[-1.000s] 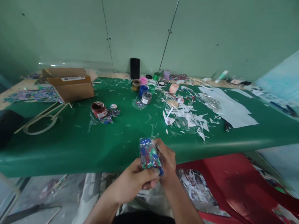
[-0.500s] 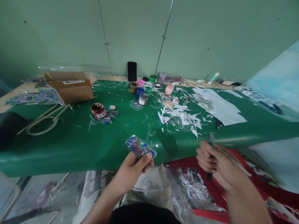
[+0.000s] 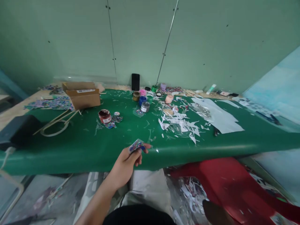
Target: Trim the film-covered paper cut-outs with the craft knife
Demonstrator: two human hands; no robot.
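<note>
"Where's the patterned strip [image 3: 136,145]?"
"Lower middle of the frame, in the left hand [image 3: 124,168]. The thumb and fingers are closed on it, one finger poking out to the right."
"How would you hold it?"
"Lightly, I'd say, by the edges, so the clear film doesn't crease."
"Which way does it point?"
"Its long axis seems to run lower left to upper right, over the green cover [image 3: 75,150]."
"Right hand?"
"Out of view; I can't tell its grip."

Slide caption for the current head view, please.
Left grip holds a colourful patterned piece at a green table strewn with jars and white paper scraps.
</note>
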